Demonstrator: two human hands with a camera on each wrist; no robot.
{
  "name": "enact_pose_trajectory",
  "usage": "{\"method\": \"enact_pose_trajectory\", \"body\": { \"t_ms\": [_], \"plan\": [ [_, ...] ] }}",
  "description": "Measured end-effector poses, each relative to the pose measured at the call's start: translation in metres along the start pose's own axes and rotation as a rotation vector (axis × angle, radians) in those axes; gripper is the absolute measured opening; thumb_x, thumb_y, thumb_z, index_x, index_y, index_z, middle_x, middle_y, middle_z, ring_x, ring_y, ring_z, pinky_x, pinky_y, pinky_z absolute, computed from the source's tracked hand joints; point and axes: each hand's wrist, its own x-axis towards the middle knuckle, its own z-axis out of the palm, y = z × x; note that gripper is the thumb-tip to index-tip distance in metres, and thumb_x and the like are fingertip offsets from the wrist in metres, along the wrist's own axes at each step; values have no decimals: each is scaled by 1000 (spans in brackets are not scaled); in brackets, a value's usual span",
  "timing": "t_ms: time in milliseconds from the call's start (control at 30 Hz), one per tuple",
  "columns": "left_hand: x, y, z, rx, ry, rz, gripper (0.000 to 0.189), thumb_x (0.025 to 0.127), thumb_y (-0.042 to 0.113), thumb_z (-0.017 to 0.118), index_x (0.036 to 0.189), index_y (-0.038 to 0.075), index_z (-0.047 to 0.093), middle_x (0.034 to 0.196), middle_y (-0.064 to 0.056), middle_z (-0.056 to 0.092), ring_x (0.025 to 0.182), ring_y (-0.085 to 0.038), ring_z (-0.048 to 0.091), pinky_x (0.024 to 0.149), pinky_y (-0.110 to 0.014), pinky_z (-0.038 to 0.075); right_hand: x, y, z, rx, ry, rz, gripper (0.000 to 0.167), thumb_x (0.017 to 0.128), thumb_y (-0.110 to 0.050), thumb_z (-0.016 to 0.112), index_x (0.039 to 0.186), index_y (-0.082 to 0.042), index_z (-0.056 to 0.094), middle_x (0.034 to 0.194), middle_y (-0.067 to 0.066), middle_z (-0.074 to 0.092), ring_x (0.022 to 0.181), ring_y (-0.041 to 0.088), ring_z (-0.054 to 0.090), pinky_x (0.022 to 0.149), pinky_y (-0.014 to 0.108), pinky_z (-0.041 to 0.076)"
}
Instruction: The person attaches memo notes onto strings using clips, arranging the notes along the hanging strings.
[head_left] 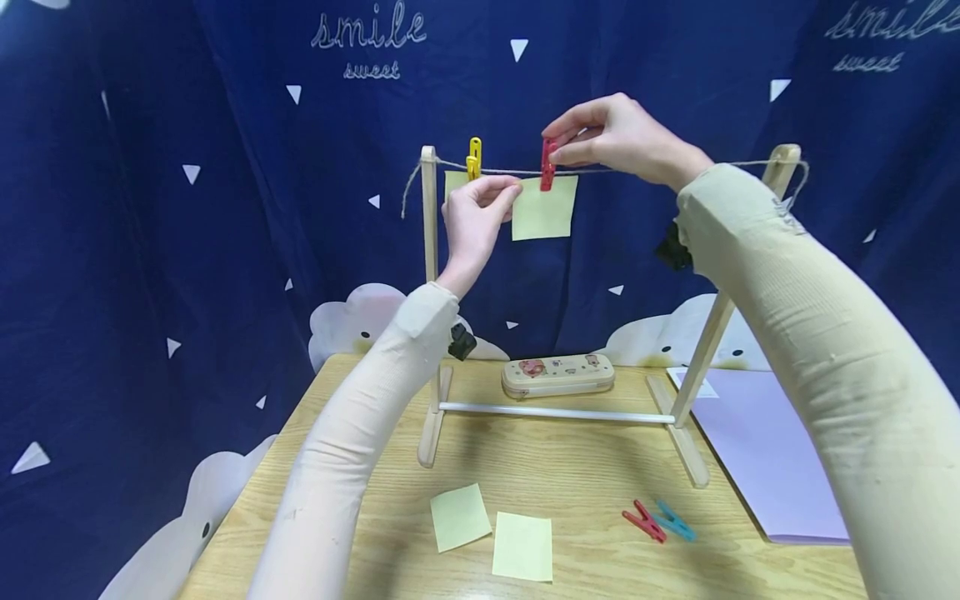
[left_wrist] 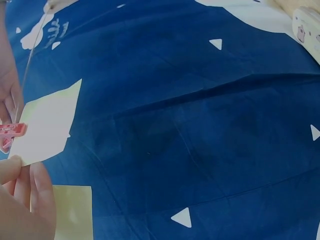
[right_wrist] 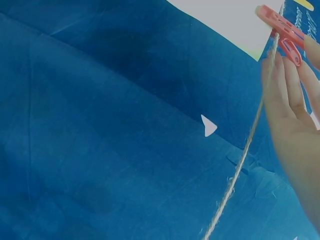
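My right hand [head_left: 611, 137] pinches a red clothespin [head_left: 548, 165] at the string [head_left: 600, 171], and the clothespin's jaws overlap the top edge of a yellow sticky note [head_left: 543, 210]. The thumb and fingers of my left hand [head_left: 477, 218] pinch that note's upper left corner. In the left wrist view the note [left_wrist: 47, 125] hangs between the clothespin [left_wrist: 12, 130] and the left fingers. Behind the left hand, a second note [head_left: 453, 181] hangs from the string under a yellow clothespin [head_left: 474, 158], partly hidden. The right wrist view shows the clothespin [right_wrist: 281, 27] across the string.
The string runs between two posts of a wooden frame [head_left: 431, 233] on the table. Two sticky notes [head_left: 522, 547] lie in front, with a red clothespin [head_left: 645, 522] and a blue one [head_left: 676, 522] to their right. A pencil case [head_left: 558, 375] and a lilac folder [head_left: 765, 458] rest farther back.
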Motion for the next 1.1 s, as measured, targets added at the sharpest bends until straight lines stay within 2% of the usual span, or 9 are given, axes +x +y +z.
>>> {"method": "enact_pose_trajectory", "body": {
  "t_ms": [267,433,500,767,933,1100],
  "plan": [
    [-1,0,-1,11,6,5,19,90,17,74,101,2,77,97,-16,77,68,0,67,68,-19,60,-1,0,0,-26,-5,-6,44,94,-29,67,134,-11,61,115,-1,66,100,11,61,110,40,49],
    [-4,1,-4,15,6,1,21,89,19,75,101,2,77,96,-15,78,66,-2,67,67,-19,60,-2,1,-1,-44,2,2,46,94,-33,67,134,-13,61,126,6,63,109,15,57,112,44,46],
    [-6,0,-5,19,4,-1,21,89,19,75,102,2,76,97,-15,77,68,-5,69,68,-19,60,-2,2,-1,-59,9,9,47,94,-36,67,134,-14,61,129,7,62,111,17,55,112,45,46],
    [-13,-10,-8,52,-11,-6,21,91,21,73,104,4,76,99,-13,78,82,-30,74,70,-20,60,-9,4,-5,-84,51,3,46,94,-38,66,133,-13,63,136,12,60,108,15,55,110,41,48],
    [-17,-14,-10,35,-21,-15,21,92,21,72,104,5,76,101,-13,78,84,-31,74,72,-21,60,-18,7,-9,-66,85,-12,47,93,-39,67,132,-13,63,139,11,60,109,14,57,111,37,48],
    [-21,-18,-13,5,-46,-40,22,92,21,71,105,4,76,103,-13,77,87,-31,73,75,-23,61,-30,13,-14,-13,110,-17,46,92,-38,69,131,-13,64,135,7,63,106,6,62,112,35,47]
  ]
}}
